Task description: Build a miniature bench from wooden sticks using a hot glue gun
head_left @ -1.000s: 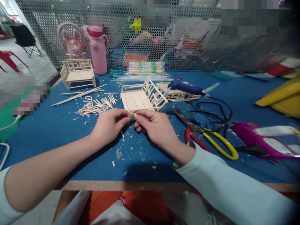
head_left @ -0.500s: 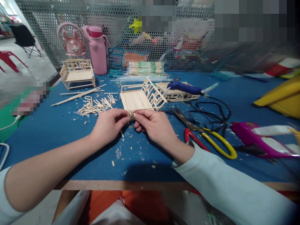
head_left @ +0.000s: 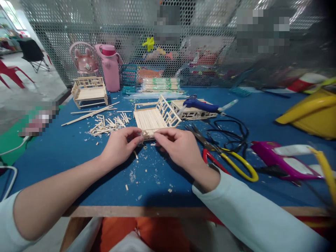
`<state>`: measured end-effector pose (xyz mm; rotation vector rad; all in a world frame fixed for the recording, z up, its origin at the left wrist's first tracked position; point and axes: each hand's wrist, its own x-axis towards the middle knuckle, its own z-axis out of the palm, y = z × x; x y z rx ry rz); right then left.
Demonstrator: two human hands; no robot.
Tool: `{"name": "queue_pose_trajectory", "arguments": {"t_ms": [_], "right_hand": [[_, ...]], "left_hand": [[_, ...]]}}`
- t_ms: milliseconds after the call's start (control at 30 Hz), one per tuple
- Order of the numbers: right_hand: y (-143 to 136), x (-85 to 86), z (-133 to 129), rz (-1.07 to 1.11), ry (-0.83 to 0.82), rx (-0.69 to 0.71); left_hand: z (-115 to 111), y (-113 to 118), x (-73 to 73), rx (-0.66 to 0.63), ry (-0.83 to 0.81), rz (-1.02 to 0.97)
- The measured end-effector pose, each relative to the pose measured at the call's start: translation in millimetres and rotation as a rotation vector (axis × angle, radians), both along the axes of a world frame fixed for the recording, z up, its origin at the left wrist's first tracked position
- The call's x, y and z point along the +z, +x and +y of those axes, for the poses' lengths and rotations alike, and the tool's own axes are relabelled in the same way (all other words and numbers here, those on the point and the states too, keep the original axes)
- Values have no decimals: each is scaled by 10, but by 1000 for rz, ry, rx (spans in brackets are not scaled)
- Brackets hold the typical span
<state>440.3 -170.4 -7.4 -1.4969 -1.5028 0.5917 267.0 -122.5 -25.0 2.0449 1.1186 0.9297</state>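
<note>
A miniature bench [head_left: 151,119] made of thin wooden sticks sits in front of me, with a slatted seat and a lattice side leaning up at its right. My left hand [head_left: 120,145] is closed at its near left corner, thumb and fingers pinching a small stick part there. At the front edge, to the right of that corner, my right hand [head_left: 180,147] pinches the bench between thumb and fingers. The fingers hide part of the near edge. Left of the bench lies a pile of short cut sticks [head_left: 107,126].
A finished-looking stick bench [head_left: 90,92] and a pink bottle [head_left: 111,70] stand back left. A blue glue gun [head_left: 201,104] rests on another stick piece [head_left: 189,113]. Pliers with red and yellow handles [head_left: 238,164] lie right, beside a black cord [head_left: 231,131] and a purple tool [head_left: 278,157].
My right hand has slid slightly right along the bench's front edge, so the hands are farther apart. The view has tilted up a little.
</note>
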Motion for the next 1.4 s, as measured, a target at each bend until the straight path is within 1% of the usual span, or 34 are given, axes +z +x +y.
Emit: {"name": "queue_pose_trajectory", "arguments": {"t_ms": [67,167,200,233,333,400,467,533,600,700,800,867,900,967,1000,1033,1067,1167,1200,1233,1300,1400], "right_hand": [[64,51,-22,-68,175,-104],[192,108,4,-124,405,-232],[239,118,29,-161,439,-233],[285,122,59,-212,445,-206],[403,109,154,-375,360,-33],[450,91,200,-406,285,52],[462,72,226,-396,258,69],[436,49,238,-379,277,44],[381,19,245,-359,308,12],[283,-32,264,-332,338,-24],[214,-61,279,-319,346,-41],[187,-55,260,-329,356,-72],[176,-46,237,-339,378,-112],[152,-24,169,-351,460,-211],[138,-15,130,-351,504,-224],[124,-10,92,-352,529,-185],[108,-8,58,-358,530,-95],[49,-28,6,-450,407,277],[19,-39,6,-499,362,369],[-19,-49,13,-553,327,436],[-126,-63,42,-674,278,525],[-354,-67,97,-854,222,584]], "left_hand": [[33,-64,45,51,-20,-50],[142,-192,109,206,33,-133],[189,-236,127,253,59,-136],[237,-278,143,292,84,-119],[364,-390,181,335,118,8],[416,-450,199,312,95,100],[436,-492,209,263,65,180],[426,-507,209,187,50,250],[388,-488,201,83,52,300],[295,-411,177,-75,83,375],[208,-340,148,-177,117,476],[188,-331,141,-186,114,535],[193,-341,145,-167,112,559],[231,-385,167,-94,113,587],[260,-415,184,-42,117,594],[293,-448,202,13,121,598],[329,-483,220,71,124,606],[432,-599,262,220,124,639],[463,-639,270,260,123,648],[493,-680,276,296,122,652],[545,-751,278,366,129,652],[593,-798,264,424,158,619]]}}
